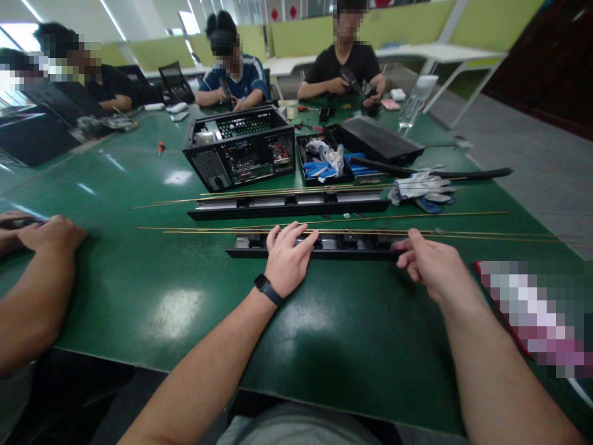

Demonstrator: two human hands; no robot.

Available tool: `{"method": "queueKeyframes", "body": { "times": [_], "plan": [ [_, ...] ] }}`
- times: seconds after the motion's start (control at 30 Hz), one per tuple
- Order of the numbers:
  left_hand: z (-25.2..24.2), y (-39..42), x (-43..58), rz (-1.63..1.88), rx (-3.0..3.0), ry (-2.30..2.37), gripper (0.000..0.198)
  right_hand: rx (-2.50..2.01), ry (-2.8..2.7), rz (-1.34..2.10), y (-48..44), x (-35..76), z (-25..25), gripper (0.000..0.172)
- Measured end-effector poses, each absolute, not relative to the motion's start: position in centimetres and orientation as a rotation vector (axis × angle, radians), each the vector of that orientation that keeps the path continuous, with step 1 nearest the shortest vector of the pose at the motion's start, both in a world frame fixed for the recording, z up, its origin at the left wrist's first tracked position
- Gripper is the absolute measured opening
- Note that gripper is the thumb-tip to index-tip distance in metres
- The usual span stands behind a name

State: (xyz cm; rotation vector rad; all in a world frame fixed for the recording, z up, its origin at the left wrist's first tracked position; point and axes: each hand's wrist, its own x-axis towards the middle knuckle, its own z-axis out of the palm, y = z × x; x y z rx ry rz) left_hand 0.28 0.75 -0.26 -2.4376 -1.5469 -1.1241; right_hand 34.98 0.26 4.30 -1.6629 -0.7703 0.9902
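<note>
A long black channel-like strip lies on the green table in front of me. Several thin brass-coloured rods run along its top and stick out past both ends. My left hand, with a dark watch on the wrist, rests over the strip and rods with its fingers spread. At the strip's right end, the curled fingers of my right hand close around its tip; the exact contact is partly hidden. Behind it, parallel, lies a second black strip with more rods.
An open computer case stands beyond the strips. Right of it are a black tray with gloves, a dark panel, a black tube and white gloves. Co-workers sit opposite; another person's hands rest at left.
</note>
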Motion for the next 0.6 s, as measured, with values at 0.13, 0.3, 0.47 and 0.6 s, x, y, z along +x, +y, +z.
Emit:
{"method": "queueKeyframes", "body": {
  "times": [0.13,0.3,0.47,0.6],
  "plan": [
    [-0.2,0.7,0.3,-1.117,-2.434,-1.556,0.046,-1.819,-0.994,0.871,0.2,35.9,3.4,0.053],
    [-0.1,0.2,0.4,-1.135,-2.438,-1.548,0.042,-1.802,-0.942,0.867,0.0,36.4,3.3,0.052],
    [-0.1,-0.2,0.6,-1.147,-2.434,-1.548,0.043,-1.786,-0.907,0.953,0.0,36.5,3.6,0.060],
    [-0.1,-0.3,0.8,-1.146,-2.437,-1.533,0.045,-1.794,-0.898,0.918,0.0,36.5,3.7,0.061]
  ]
}}
